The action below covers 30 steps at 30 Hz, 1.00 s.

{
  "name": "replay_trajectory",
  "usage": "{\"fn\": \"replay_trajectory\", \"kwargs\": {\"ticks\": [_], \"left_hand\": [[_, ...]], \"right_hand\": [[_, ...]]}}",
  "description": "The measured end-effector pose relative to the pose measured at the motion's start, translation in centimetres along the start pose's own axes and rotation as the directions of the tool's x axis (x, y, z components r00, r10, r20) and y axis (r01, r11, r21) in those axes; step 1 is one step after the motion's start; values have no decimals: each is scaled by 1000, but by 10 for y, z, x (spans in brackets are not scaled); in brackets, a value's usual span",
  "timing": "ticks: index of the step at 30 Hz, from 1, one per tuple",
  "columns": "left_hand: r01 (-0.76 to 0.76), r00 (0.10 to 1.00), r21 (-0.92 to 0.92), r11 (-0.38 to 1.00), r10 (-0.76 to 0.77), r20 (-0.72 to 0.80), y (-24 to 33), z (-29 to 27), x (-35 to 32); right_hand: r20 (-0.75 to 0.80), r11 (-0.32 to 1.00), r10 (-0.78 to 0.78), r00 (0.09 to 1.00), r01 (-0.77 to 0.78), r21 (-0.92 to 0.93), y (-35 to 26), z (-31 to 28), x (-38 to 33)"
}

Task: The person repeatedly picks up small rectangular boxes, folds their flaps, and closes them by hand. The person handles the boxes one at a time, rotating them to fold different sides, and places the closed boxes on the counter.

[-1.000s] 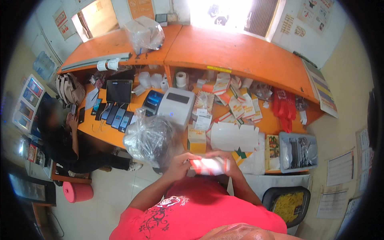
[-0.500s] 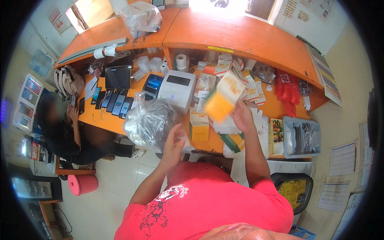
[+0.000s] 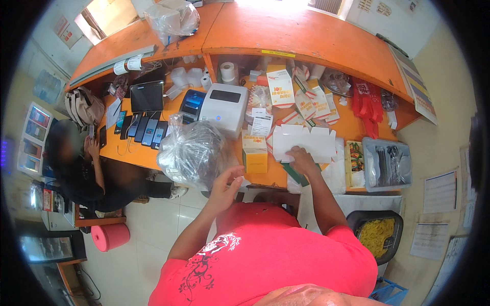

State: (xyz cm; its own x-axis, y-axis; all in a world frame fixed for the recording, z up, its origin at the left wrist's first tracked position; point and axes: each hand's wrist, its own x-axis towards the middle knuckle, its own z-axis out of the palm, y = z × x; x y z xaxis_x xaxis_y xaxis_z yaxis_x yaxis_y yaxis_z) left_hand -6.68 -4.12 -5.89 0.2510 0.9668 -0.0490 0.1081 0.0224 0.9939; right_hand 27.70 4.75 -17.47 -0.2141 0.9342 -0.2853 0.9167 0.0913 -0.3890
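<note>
My right hand [image 3: 303, 161] is at the near edge of an unfolded white carton [image 3: 311, 142], its fingers closed on that edge. Partly under this hand lies a green carton piece [image 3: 294, 174]. My left hand [image 3: 226, 186] is held in front of the counter with fingers apart and nothing in it. Near it, a folded white-and-yellow food box [image 3: 254, 156] stands on the counter. A big clear plastic bag [image 3: 193, 155] with dark contents sits left of that box. Farther back, another white-and-yellow box [image 3: 280, 88] stands by a pile of flat printed cartons [image 3: 319, 102].
A white printer [image 3: 223, 108], a card terminal [image 3: 193, 106], a tablet [image 3: 146, 97] and several phones [image 3: 148, 131] occupy the left counter. At right are a clear bin [image 3: 386, 164] and red bags [image 3: 367, 109]. A seated person [image 3: 76, 168] holds a phone at far left.
My right hand has let go of the white-and-yellow box, which now stands at the back, and has come down to the unfolded carton. My left hand has barely moved.
</note>
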Motion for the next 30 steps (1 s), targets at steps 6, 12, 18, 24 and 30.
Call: {"fn": "replay_trajectory", "kwargs": {"ticks": [6,12,18,24,30], "left_hand": [[-134,989,143,981,124,79,5,6,11],[-134,988,141,981,120,99,7,3,11],[-127,991,137,982,119,65,8,4,9],[-316,895,474,822,424,-138,32,20,10],[-358,912,489,795,410,3,39,18,31]], "right_hand": [[-95,974,-148,984,161,156,34,7,13],[-139,852,-251,958,287,438,48,-7,21],[-606,971,75,792,80,225,20,-48,2],[-582,906,-67,811,293,304,-80,-126,-70],[-355,718,-212,910,392,576,-139,-127,-112]]}}
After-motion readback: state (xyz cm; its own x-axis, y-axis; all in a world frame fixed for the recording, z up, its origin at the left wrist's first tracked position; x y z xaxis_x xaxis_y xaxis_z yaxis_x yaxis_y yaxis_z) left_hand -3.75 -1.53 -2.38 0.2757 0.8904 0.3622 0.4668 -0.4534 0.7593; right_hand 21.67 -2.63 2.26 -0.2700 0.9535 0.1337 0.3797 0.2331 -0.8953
